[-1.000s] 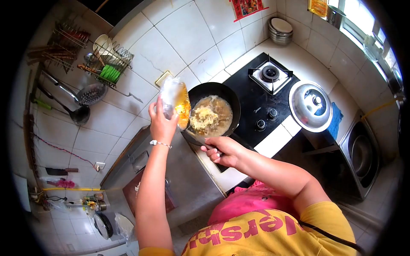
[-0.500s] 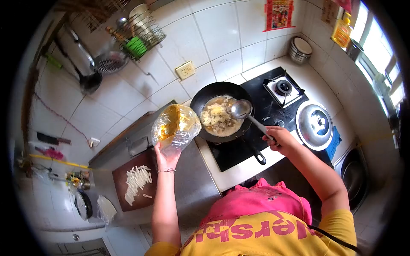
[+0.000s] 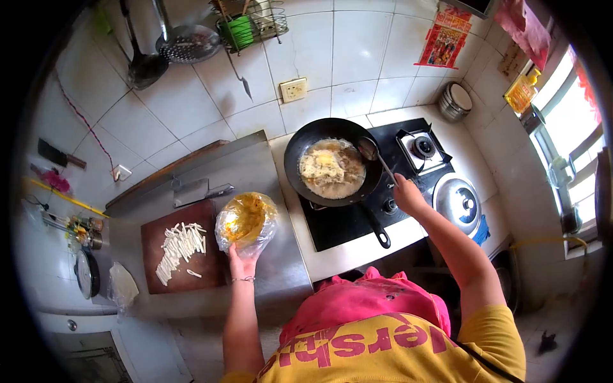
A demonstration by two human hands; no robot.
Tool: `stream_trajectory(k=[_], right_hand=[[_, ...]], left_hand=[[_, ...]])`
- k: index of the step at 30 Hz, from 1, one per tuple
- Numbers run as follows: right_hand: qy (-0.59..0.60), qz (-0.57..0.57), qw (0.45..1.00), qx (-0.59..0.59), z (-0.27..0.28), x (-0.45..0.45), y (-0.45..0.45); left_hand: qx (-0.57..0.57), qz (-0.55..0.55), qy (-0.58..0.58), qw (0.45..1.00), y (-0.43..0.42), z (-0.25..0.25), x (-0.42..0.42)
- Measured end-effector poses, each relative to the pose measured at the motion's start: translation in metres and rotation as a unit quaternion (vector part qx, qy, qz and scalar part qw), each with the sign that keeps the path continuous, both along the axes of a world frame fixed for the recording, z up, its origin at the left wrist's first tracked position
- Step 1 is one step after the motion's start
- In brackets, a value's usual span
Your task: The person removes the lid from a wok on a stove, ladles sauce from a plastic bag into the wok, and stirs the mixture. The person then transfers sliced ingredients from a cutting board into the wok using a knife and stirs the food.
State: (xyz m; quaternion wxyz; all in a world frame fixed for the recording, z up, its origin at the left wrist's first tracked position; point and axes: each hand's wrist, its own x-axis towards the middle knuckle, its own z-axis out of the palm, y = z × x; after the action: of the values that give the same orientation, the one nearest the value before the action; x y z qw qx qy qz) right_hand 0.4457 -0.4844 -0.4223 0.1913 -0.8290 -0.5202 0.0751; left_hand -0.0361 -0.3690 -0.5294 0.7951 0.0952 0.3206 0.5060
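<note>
My left hand (image 3: 242, 260) grips a bowl (image 3: 246, 222) wrapped in clear plastic, its inside smeared with yellow-orange residue. The bowl is over the steel counter, beside the cutting board. In my right hand (image 3: 407, 194) is the handle of a metal ladle (image 3: 369, 150), whose head rests at the right inner side of the black wok (image 3: 299, 135). Pale yellow, egg-like food (image 3: 322, 165) bubbles in liquid inside the wok, which sits on the left burner.
White strips (image 3: 182, 246) lie on a brown cutting board (image 3: 153, 233), with a cleaver (image 3: 191, 193) behind it. Right of the wok are a second burner (image 3: 423, 147) and a domed metal lid (image 3: 457, 203). The wok's handle (image 3: 377, 228) points toward me. Utensils hang on the tiled wall.
The bowl has moved away from the wok's left rim, down and left over the counter. The ladle head has shifted slightly right and up inside the wok. The camera view has turned a little.
</note>
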Motion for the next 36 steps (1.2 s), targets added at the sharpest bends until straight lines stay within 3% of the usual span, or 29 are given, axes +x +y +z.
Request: stream_trajectory(k=[1,2,3,5,6,8,10,13,14,15,17,18,20,26,30,31,32,33,34,36], right_hand=[[0.183,-0.053,0.980,-0.049,0.016,-0.017,0.004],[0.358,-0.106,0.923,-0.098,0.025,-0.033,0.009],[0.472,-0.135,0.868,-0.074,0.021,-0.043,0.013],[0.655,-0.175,0.735,-0.012,0.023,-0.066,0.018],[0.653,-0.174,0.737,-0.015,0.019,-0.070,0.023],[0.827,-0.250,0.504,-0.004,0.007,-0.074,0.037],[0.834,-0.223,0.505,0.001,0.020,-0.083,0.046],[0.755,-0.185,0.629,-0.009,0.038,-0.085,0.055],[0.755,-0.183,0.629,-0.011,0.046,-0.083,0.055],[0.651,-0.135,0.747,-0.013,0.056,-0.082,0.054],[0.374,-0.038,0.925,-0.061,0.067,-0.071,0.055],[0.148,0.104,0.980,0.086,0.031,-0.047,0.057],[0.031,0.099,0.994,0.012,0.073,-0.045,0.049],[-0.056,0.126,0.980,0.144,0.149,-0.053,0.010],[-0.106,0.142,0.965,0.196,0.073,-0.026,0.007],[0.256,0.021,0.958,0.126,0.066,-0.024,0.006],[0.579,-0.103,0.808,0.032,0.058,-0.024,0.006],[0.662,-0.113,0.738,0.060,0.058,-0.033,0.003],[0.665,-0.111,0.737,0.055,0.057,-0.038,0.000],[0.855,-0.057,0.515,0.034,0.061,-0.053,0.001]], left_hand=[[-0.005,0.021,-0.001,1.000,-0.001,-0.001,0.002],[-0.006,0.025,-0.004,1.000,-0.002,-0.003,0.006],[-0.006,0.039,-0.001,0.999,-0.002,-0.002,0.011],[-0.001,0.062,0.032,0.998,0.000,-0.011,0.014],[-0.003,0.066,0.030,0.997,0.001,-0.017,0.017],[-0.009,0.056,0.030,0.998,0.004,-0.025,0.020],[-0.011,0.038,0.035,0.999,0.003,-0.022,0.017],[-0.056,0.004,0.121,0.991,-0.008,-0.007,0.012],[-0.056,0.013,0.164,0.985,-0.015,0.000,0.010],[-0.056,0.022,0.207,0.976,-0.023,0.004,0.007],[-0.060,0.025,0.224,0.972,-0.036,0.009,-0.005],[-0.063,0.025,0.240,0.968,-0.044,0.011,-0.012],[-0.067,0.036,0.247,0.966,-0.059,0.011,-0.023],[-0.056,0.016,0.311,0.949,-0.104,0.020,-0.044],[-0.073,0.014,0.323,0.944,-0.127,0.024,-0.047],[-0.082,0.019,0.329,0.941,-0.132,0.025,-0.046],[-0.092,0.024,0.335,0.937,-0.135,0.026,-0.046],[-0.096,0.028,0.338,0.936,-0.140,0.027,-0.048],[-0.102,0.034,0.330,0.938,-0.144,0.029,-0.051],[-0.107,0.051,0.323,0.939,-0.147,0.031,-0.060]])
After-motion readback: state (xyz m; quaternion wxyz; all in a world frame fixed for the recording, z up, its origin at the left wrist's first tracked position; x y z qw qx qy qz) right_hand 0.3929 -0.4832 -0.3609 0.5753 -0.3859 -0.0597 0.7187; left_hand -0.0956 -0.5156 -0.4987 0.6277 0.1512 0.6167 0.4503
